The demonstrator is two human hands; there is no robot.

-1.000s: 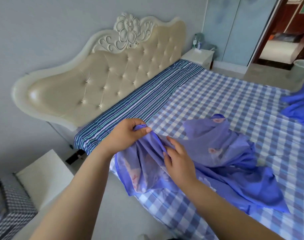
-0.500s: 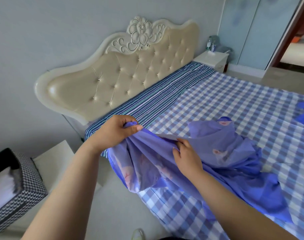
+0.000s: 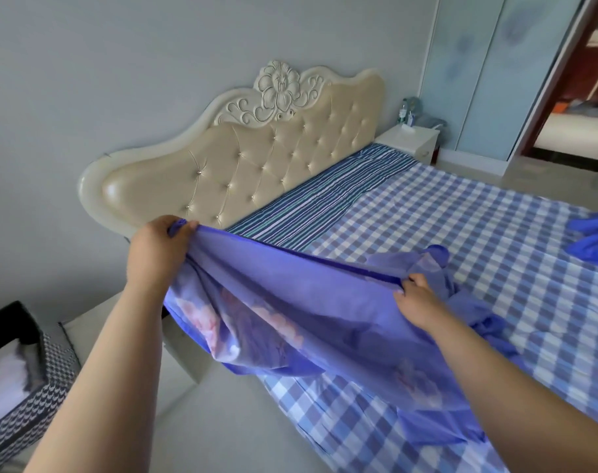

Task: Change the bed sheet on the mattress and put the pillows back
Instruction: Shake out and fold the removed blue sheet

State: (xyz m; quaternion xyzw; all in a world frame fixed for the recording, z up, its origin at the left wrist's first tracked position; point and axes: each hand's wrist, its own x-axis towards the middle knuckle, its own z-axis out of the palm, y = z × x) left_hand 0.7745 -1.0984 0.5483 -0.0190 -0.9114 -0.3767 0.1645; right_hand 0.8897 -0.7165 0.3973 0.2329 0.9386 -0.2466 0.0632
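**Edge of purple sheet now stretched between both hands**

Since the earlier frame the hands have spread apart: left hand point(image 3: 159, 249) has gone up and toward the left of frame, right hand point(image 3: 415, 297) out toward centre-right. The purple floral sheet point(image 3: 290, 322), bunched between them before, is now pulled into a taut edge running from upper left to centre right.

Hands:
- Left: fingers and thumb curled round a gathered corner of the sheet, held raised in front of the headboard point(image 3: 243, 165).
- Right: pinches the same edge further along, lower, over the mattress.

Meaning for the task, as I judge it: corner and edge found, spreading just starting. Most of the sheet is not laid yet; it hangs below the hands and trails in a crumpled heap on the bed at centre right and lower right.

Where it sits: over the near side of the bed, on top of the blue-white checked sheet point(image 3: 461, 216). A striped underlay point(image 3: 324, 199) shows along the headboard.

Around:
- More blue fabric point(image 3: 594, 237) at the right frame edge, on the bed. Cannot tell what it is.
- Patterned storage box point(image 3: 34, 397) lower left, on the floor side.
- White nightstand point(image 3: 410, 138) upper right, small items on it.
- No pillows in view.

In the way: the crumpled heap lies where the sheet must spread; likely needs a shake-out.
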